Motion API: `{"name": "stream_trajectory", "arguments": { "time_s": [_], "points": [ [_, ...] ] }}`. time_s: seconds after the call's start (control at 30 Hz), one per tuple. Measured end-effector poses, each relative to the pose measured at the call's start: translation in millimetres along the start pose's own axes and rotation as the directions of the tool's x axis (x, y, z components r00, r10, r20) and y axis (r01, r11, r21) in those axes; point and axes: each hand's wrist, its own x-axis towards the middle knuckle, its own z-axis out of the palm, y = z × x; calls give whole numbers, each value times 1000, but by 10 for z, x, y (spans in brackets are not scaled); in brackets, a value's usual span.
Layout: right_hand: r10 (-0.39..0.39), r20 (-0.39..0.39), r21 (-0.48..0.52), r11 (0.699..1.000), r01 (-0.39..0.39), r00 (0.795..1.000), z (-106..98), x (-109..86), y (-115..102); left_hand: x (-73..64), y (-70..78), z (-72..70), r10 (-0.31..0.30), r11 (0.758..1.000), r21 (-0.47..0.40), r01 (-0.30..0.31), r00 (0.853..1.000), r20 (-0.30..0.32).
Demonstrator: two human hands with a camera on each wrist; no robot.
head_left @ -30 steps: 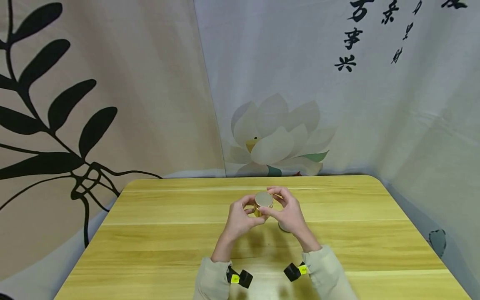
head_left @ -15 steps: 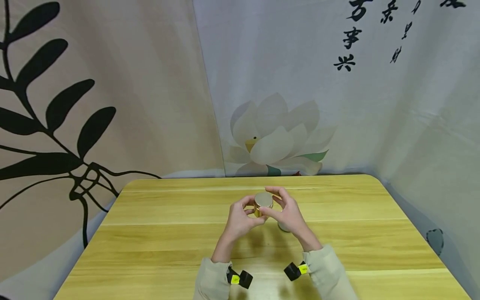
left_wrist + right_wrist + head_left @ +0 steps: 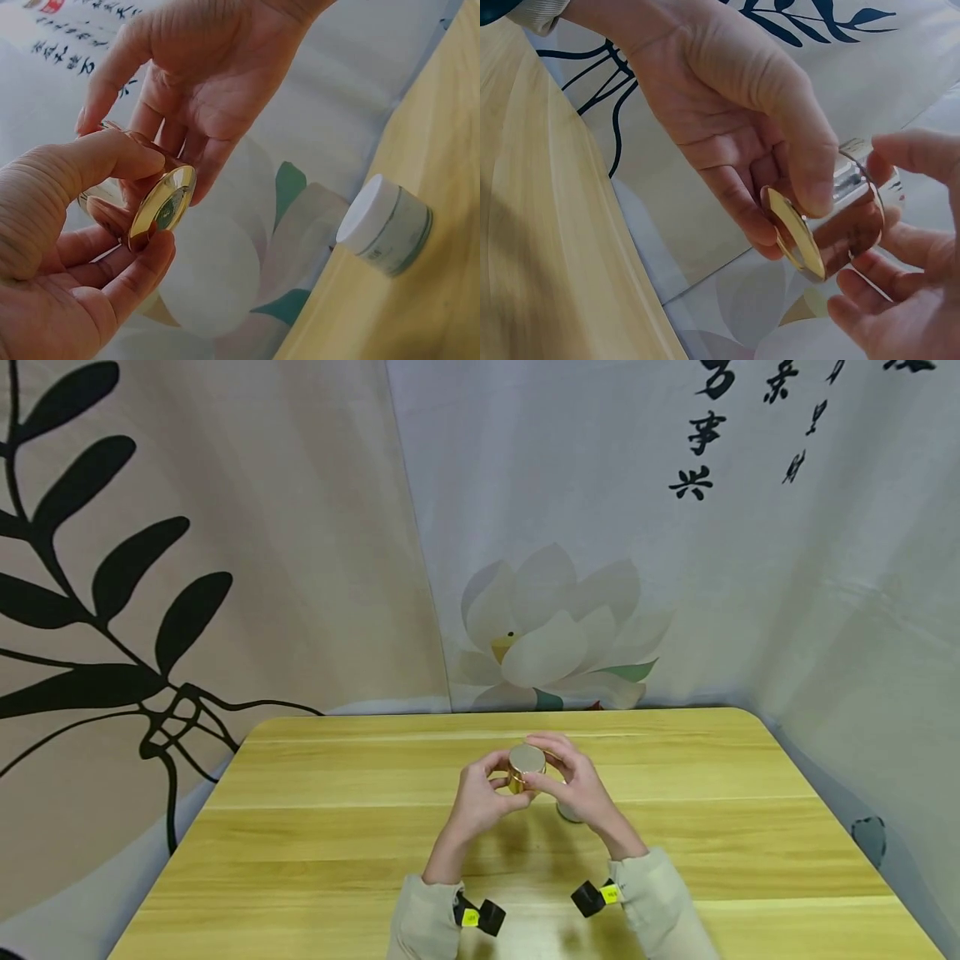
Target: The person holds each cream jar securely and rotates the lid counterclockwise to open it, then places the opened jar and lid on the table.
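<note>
A shiny gold cosmetic jar (image 3: 528,759) with a pale flat round top is held up over the table between both hands. My left hand (image 3: 480,793) grips its body and flared gold base (image 3: 163,208), thumb on one side and fingers on the other. With thumb and fingertips, my right hand (image 3: 573,783) holds the jar's upper end, around the lid rim (image 3: 876,187). Behind the right wrist in the head view, a small white jar (image 3: 384,225) stands on the table, partly hidden there; the left wrist view shows it whole.
The wooden table (image 3: 337,852) reaches back to a hanging cloth (image 3: 315,568) printed with a plant, a lotus and writing. Small black wrist cameras (image 3: 491,917) sit at both cuffs.
My right hand's fingers have come down and in closer around the jar's top, and its wrist has shifted slightly right. The left hand and the jar stay in place.
</note>
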Motion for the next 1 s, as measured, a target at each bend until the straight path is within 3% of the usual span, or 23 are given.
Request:
{"name": "stream_trajectory", "arguments": {
  "time_s": [0.37,0.63,0.77,1.0],
  "points": [
    [52,-101,-25,998,-55,994,47,26,-77,9,-1,3,3,1000,-18,-3,1000,4],
    [-12,2,-19,1000,12,1000,-15,9,32,-1,-3,6,4,1000,3,-4,1000,6],
    [-38,6,-38,999,38,999,18,2,26,-20,-7,-6,-3,1000,6,3,1000,6],
    [45,-77,-48,998,-48,996,53,11,10,-18,-15,-7,-5,1000,-2,5,1000,10]
  ]
}}
